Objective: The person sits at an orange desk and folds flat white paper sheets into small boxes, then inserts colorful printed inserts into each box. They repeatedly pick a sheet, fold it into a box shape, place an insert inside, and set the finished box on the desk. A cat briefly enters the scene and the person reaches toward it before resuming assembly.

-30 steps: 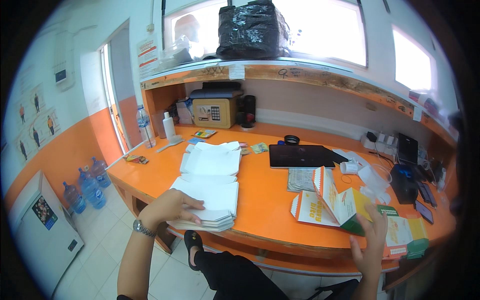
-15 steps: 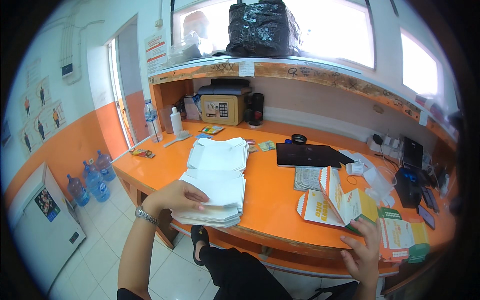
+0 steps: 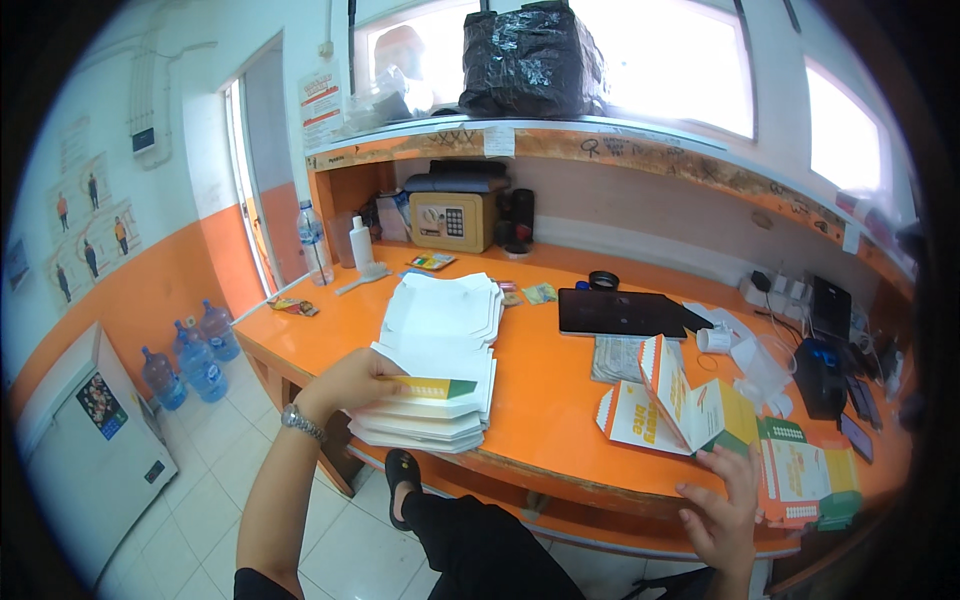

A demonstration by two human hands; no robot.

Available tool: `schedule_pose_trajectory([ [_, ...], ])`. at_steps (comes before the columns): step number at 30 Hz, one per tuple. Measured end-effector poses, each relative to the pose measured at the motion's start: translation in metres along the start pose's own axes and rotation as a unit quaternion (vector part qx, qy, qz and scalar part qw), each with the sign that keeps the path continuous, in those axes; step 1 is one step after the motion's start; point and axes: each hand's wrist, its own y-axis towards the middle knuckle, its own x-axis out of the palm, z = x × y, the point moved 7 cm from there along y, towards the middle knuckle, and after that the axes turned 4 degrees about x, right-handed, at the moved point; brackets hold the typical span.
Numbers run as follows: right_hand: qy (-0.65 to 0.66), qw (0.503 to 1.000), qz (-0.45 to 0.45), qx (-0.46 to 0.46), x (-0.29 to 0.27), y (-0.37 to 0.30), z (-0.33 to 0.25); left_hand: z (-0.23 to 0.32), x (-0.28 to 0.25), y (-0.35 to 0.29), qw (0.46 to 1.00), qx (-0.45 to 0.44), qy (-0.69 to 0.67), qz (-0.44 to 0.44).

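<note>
A stack of flat cardboard food cartons [image 3: 435,335], white side up, lies at the left of the orange desk. My left hand [image 3: 350,385], with a metal watch at the wrist, pinches the near part of the top carton. That edge is lifted and turned up, so a yellow and green printed strip [image 3: 432,388] shows. My right hand [image 3: 727,500] is open, fingers spread, at the desk's front edge. Its fingertips are at the green end of a part-folded printed carton [image 3: 645,415]; whether they touch it I cannot tell.
More printed cartons [image 3: 800,480] lie at the right. Behind stand a black laptop [image 3: 625,312], a tape roll [image 3: 603,281], a yellow safe [image 3: 452,221], a white bottle [image 3: 360,243] and a hairbrush [image 3: 362,278]. Cables and a black device [image 3: 822,378] fill the right end. Water bottles [image 3: 205,370] stand on the floor.
My left hand has lifted and turned up the top carton's near edge, bringing its printed side into sight. My right hand has barely moved. The view has shifted slightly.
</note>
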Motion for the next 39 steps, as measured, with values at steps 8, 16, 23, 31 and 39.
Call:
schedule_pose_trajectory([
  [8, 0.050, 0.984, 0.016, -0.171, 0.001, -0.001, -0.039, 0.024, -0.089, -0.110, 0.771, 0.202, 0.107, 0.594],
  [16, 0.274, 0.902, -0.016, -0.333, 0.074, 0.001, -0.137, -0.013, -0.015, -0.332, 0.559, 0.003, 0.061, 0.827],
  [23, 0.456, 0.791, -0.170, -0.371, 0.175, -0.004, -0.261, 0.019, 0.069, -0.339, 0.666, -0.125, -0.056, 0.733],
  [31, 0.602, 0.778, -0.097, -0.153, 0.239, -0.018, -0.250, -0.001, 0.143, -0.259, 0.679, -0.077, -0.547, 0.484],
  [39, 0.626, 0.770, -0.125, -0.001, 0.269, -0.009, -0.219, -0.021, 0.144, -0.253, 0.793, -0.250, -0.373, 0.411],
])
